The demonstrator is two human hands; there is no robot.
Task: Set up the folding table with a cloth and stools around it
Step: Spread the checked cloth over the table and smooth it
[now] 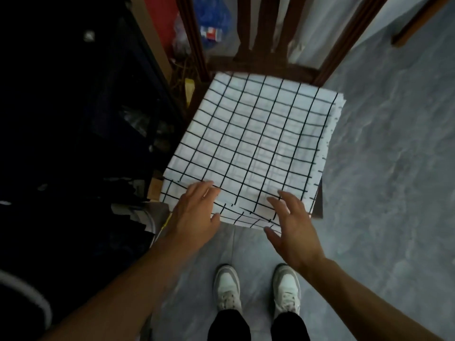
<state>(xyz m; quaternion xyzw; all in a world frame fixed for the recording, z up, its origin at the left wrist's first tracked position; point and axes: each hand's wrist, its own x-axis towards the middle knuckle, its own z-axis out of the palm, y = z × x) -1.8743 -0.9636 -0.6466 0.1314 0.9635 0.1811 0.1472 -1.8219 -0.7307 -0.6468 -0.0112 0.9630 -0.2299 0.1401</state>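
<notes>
We observed the folded checked cloth (pixel 248 148) lying flat on the seat of the wooden chair (pixel 261 62), with our left hand (pixel 194 212) and right hand (pixel 289 226) spread-fingered at its near edge, gripping nothing.

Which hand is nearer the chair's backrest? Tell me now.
Left, narrowly. The left hand rests on the folded checked cloth at its near-left corner; the right hand sits at the near edge, slightly farther from the backrest.
</notes>
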